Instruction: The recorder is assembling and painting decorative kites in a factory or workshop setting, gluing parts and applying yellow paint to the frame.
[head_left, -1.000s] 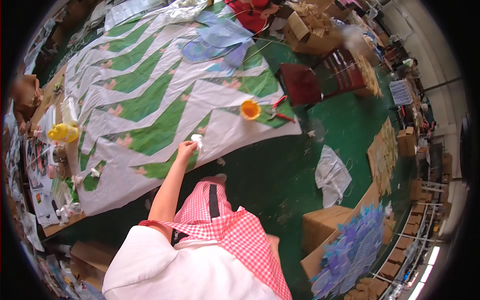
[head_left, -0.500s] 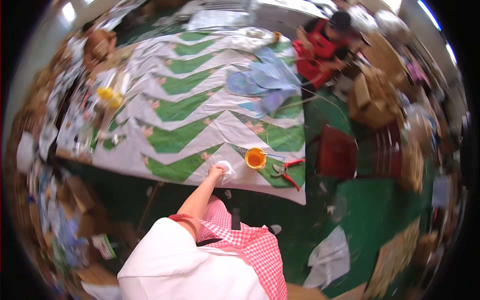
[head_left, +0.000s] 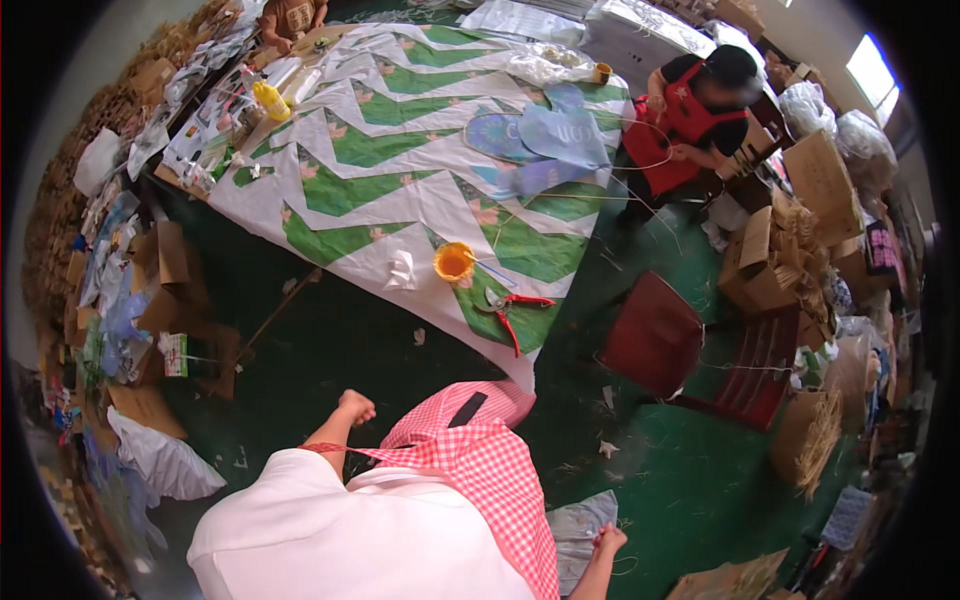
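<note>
My left hand (head_left: 357, 407) hangs by my side, over the green floor in front of the table. Its fingers are curled closed, and nothing shows in them. Low on the right, my right hand (head_left: 609, 540) is also loosely closed beside my apron, with no held thing visible. On the near part of the table lies a crumpled white tissue (head_left: 402, 271), apart from both hands. Just right of it stands an orange-yellow tub (head_left: 454, 262) with a thin stick leaning on its rim. Red-handled pruning shears (head_left: 506, 309) rest closer to the corner, handles spread.
A green-and-white patterned cloth (head_left: 395, 150) covers the table. Blue slipper-shaped pieces (head_left: 560, 135) lie on it. At its right, a person in a red apron (head_left: 680, 120) handles a thin strand. A dark red chair (head_left: 655, 335) stands right; cartons (head_left: 165, 275) crowd the left.
My left hand has let go of the white tissue, left on the table, and drawn back to my side. My right hand has come into view, and my view has turned.
</note>
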